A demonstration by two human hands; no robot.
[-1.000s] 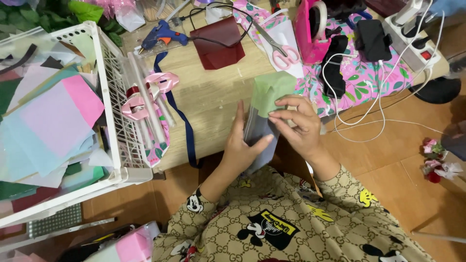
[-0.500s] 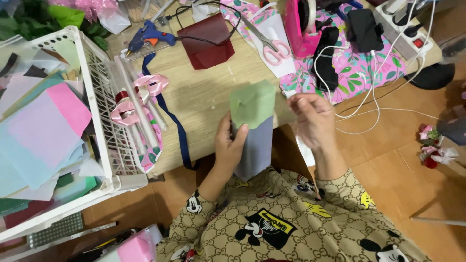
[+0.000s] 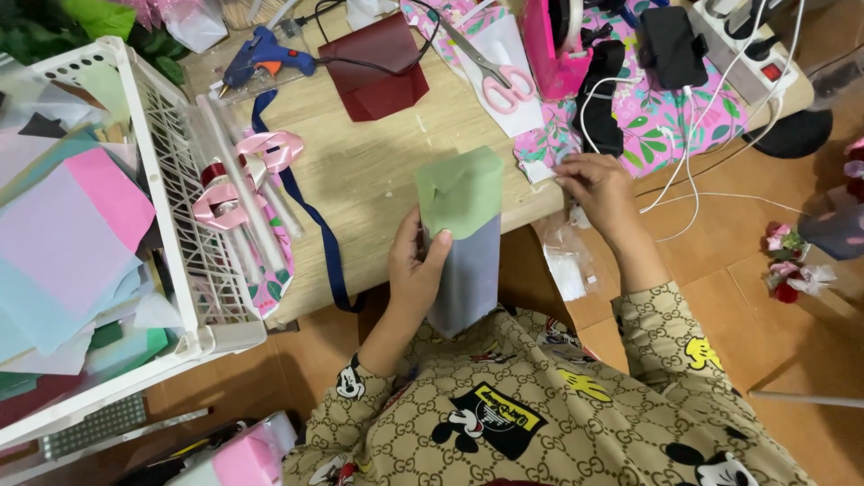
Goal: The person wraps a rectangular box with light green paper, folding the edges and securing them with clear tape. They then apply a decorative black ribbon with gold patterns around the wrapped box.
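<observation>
Two hands: left hand [image 3: 416, 270] hides grey sheet [image 3: 468, 270] edge.

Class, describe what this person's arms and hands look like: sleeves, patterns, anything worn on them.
Both arms wear long tan sleeves with a repeating brown interlocking pattern, cartoon mouse figures and yellow glove shapes. The left hand and right hand are bare: no gloves, and no rings or watch that I can make out.

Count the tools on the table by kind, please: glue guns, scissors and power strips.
Glue gun: 1
Scissors: 1
Power strip: 1
Total: 3
</observation>
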